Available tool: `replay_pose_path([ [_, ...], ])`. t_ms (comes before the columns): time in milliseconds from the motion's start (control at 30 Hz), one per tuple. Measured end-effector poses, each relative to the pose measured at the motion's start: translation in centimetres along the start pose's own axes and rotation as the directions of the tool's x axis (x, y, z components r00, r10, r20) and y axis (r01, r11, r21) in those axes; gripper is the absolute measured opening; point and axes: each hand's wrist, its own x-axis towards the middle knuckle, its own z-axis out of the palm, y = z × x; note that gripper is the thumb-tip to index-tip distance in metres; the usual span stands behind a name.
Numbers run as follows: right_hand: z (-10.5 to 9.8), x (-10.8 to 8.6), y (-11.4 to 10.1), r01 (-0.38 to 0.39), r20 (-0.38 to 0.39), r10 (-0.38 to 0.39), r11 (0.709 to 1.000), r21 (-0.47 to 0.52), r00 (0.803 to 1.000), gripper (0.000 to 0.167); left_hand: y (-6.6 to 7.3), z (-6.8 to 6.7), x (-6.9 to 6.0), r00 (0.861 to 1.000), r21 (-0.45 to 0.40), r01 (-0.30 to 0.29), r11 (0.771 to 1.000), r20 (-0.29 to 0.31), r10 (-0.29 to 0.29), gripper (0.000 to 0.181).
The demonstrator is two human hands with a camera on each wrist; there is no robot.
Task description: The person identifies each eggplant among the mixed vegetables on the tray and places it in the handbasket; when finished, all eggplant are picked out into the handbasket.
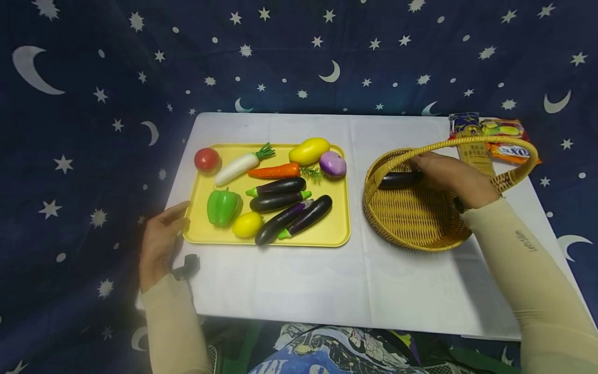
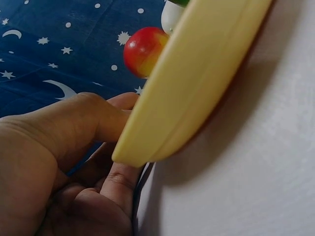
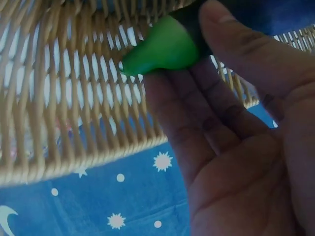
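Observation:
Inside the wicker basket, my right hand holds a dark eggplant. In the right wrist view the thumb lies over the eggplant's dark body and the fingers lie under its green cap, close to the woven wall. At the left, my left hand pinches the edge of the yellow tray, thumb against the rim and a finger beneath it. On the tray lie several eggplants, a green bell pepper, a lemon, a carrot and a white radish.
A red tomato-like fruit, a yellow mango-like fruit and a purple round vegetable also lie on the tray. The basket's tall handle arches over my right wrist. Packaged foods lie at the table's back right corner.

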Motion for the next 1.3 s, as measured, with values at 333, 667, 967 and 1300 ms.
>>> replay_pose_path([
  [333, 0.8, 0.4, -0.2, -0.011, 0.038, 0.011, 1.000, -0.008, 0.999, 0.025, -0.2, -0.3, -0.1, 0.997, 0.060, -0.071, 0.996, 0.012, 0.070, 0.054],
  [667, 0.8, -0.2, -0.5, -0.073, 0.084, 0.075, 0.997, -0.023, 0.994, 0.048, 0.0, -0.3, -0.3, 0.998, 0.036, -0.068, 0.997, 0.021, 0.067, 0.054],
  [967, 0.3, -2.2, -1.7, -0.109, 0.034, 0.107, 0.992, 0.061, 0.994, 0.048, -0.4, -0.1, -0.2, 0.998, 0.048, -0.054, 0.997, 0.025, 0.053, 0.054],
  [1300, -3.4, -11.6, -6.6, 0.134, -0.553, 0.007, 0.968, 0.214, 0.833, 0.033, 0.2, -0.1, -0.7, 0.998, 0.072, -0.064, 0.995, 0.017, 0.063, 0.051],
])
